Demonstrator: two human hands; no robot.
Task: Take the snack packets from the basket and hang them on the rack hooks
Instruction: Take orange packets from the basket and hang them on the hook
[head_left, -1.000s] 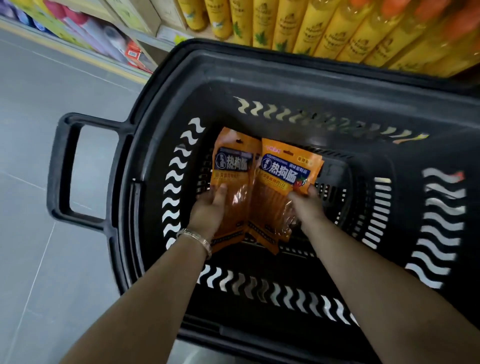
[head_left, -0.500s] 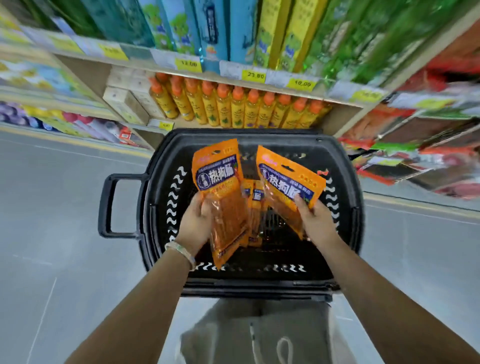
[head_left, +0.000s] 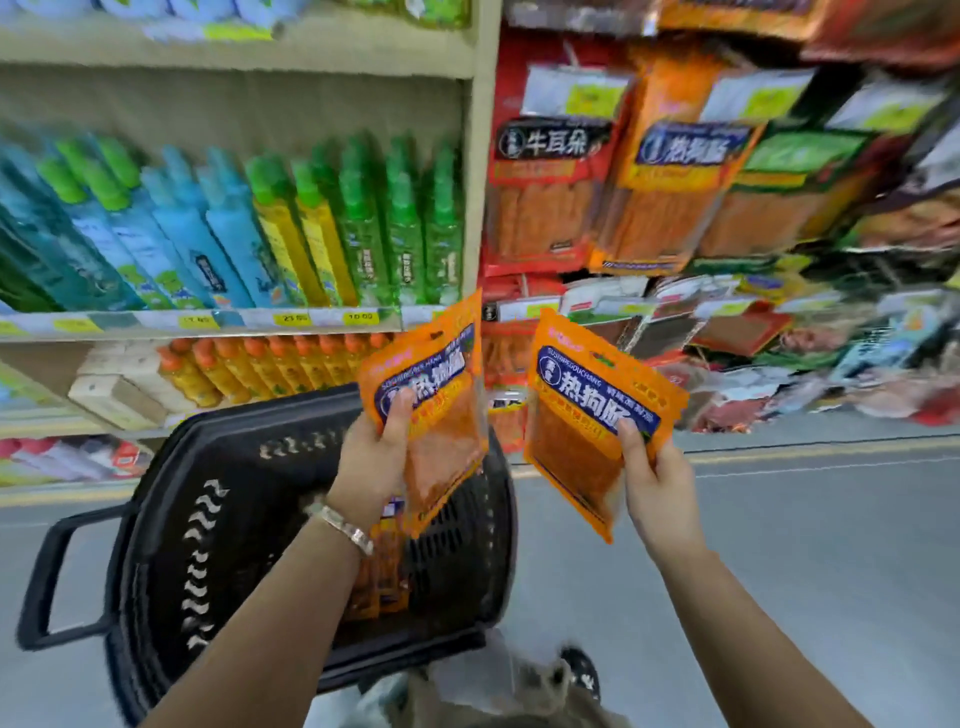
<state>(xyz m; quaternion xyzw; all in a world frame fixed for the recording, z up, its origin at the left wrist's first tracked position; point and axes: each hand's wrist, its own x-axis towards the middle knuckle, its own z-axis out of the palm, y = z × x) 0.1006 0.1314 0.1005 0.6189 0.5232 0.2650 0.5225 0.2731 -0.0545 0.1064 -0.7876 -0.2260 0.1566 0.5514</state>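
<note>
Fingers of the left hand (head_left: 371, 457) pinch an orange snack packet (head_left: 441, 415) above the black basket (head_left: 234, 519); the right hand (head_left: 657, 483) grips a second packet (head_left: 576, 415) just beside it, not touching. Spare packets (head_left: 382, 577) lie in the basket. Both sit below the snack rack (head_left: 675, 197).

1 head camera, looking forward and down

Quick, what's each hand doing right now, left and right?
Left hand: grips one orange snack packet.
Right hand: grips a second orange packet.
</note>
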